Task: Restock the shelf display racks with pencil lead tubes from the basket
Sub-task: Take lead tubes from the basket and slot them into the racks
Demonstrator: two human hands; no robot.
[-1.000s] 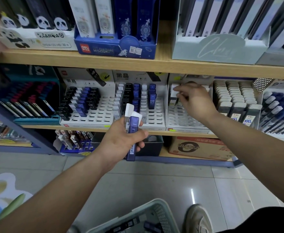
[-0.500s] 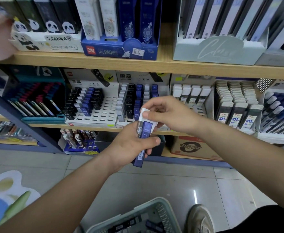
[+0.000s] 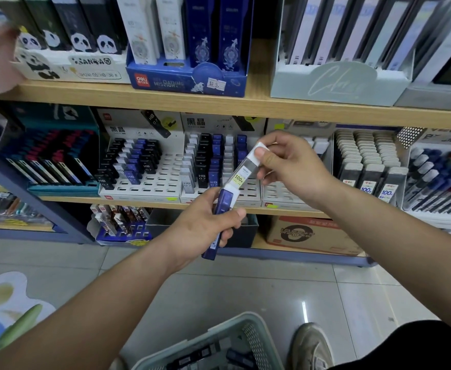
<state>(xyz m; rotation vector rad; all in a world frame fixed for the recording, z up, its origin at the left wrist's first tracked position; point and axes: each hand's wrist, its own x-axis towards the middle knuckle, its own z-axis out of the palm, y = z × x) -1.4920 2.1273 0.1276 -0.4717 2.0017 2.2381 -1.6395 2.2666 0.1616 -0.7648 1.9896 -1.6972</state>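
1. Three white slotted racks (image 3: 165, 180) stand mid-frame on the middle shelf.
2. One basket (image 3: 248, 317) sits at bottom centre, with tubes inside.
3. The right hand (image 3: 293, 169), nearer the racks, pinches the white cap of one clear tube (image 3: 241, 173), which slants down-left from the fingers.
4. The left hand (image 3: 205, 225), lower, grips one blue tube (image 3: 213, 247).

pale glossy tiled floor (image 3: 245, 295) — wooden shelves (image 3: 259, 102) above, a light glare on it.
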